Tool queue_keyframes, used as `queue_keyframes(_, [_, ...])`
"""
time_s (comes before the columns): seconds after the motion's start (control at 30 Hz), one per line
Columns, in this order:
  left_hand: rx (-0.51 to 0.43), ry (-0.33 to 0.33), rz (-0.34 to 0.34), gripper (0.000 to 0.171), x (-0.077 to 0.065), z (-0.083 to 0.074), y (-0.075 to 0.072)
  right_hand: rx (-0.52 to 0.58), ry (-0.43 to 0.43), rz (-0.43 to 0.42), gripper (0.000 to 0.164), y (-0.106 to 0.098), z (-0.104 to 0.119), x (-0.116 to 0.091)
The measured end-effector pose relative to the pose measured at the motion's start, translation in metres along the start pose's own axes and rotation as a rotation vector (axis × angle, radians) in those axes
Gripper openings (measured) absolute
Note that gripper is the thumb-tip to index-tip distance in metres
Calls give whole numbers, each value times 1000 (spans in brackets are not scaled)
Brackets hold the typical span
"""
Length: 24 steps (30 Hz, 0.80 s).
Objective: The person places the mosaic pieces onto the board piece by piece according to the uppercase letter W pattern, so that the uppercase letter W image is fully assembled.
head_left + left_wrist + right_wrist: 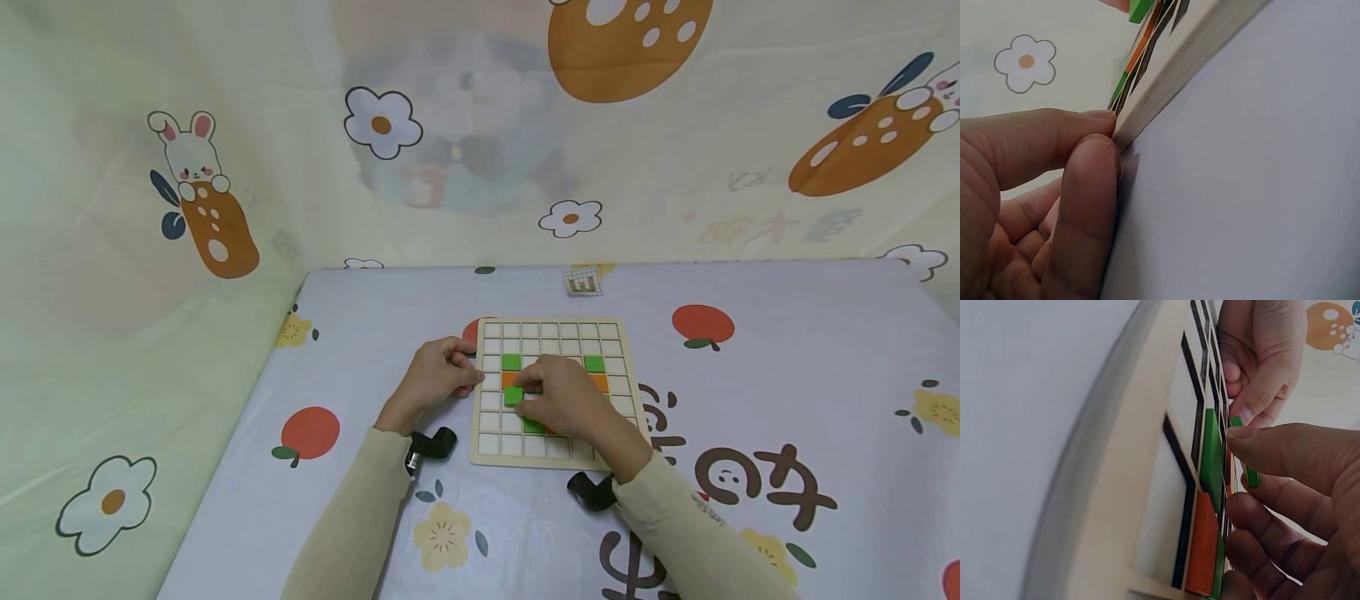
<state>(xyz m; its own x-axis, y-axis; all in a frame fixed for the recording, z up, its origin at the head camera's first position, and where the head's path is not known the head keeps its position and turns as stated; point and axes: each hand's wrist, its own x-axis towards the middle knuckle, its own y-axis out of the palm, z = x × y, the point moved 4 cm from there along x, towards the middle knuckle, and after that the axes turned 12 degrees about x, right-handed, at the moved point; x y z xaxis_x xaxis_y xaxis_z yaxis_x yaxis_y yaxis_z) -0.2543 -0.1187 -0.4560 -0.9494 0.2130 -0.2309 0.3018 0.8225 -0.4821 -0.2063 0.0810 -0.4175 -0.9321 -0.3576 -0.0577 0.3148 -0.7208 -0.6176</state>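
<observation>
My right hand (566, 396) pinches a small green square tile (513, 396) between thumb and fingers, over the left part of a pale wooden grid board (552, 461). In the right wrist view that tile (1252, 477) is tilted on edge, just off the board's surface. My left hand (437, 372) holds the board's left edge with thumb and forefinger tips, its other fingers curled. Green tiles (594, 364) and orange tiles (508, 380) lie in several cells. The right hand hides part of the pattern.
A small card (582, 282) with a printed grid pattern lies behind the board. A patterned cloth (360, 350) covers the table, and a printed curtain (465, 233) hangs behind. Black wrist devices (592, 492) sit close to the board's front.
</observation>
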Motion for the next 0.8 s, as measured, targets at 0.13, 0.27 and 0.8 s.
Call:
queue_keyframes(0.13, [-1,-5,-1,40,0,0,0,-20,-4,7,26,1,0,0])
queue_keyframes(0.27, [-1,-16,-1,38,-1,0,-1,-37,3,13,28,2,0,0])
queue_keyframes(0.8, [0,-17,0,37,-2,-2,-1,-63,-28,24,27,4,2,1])
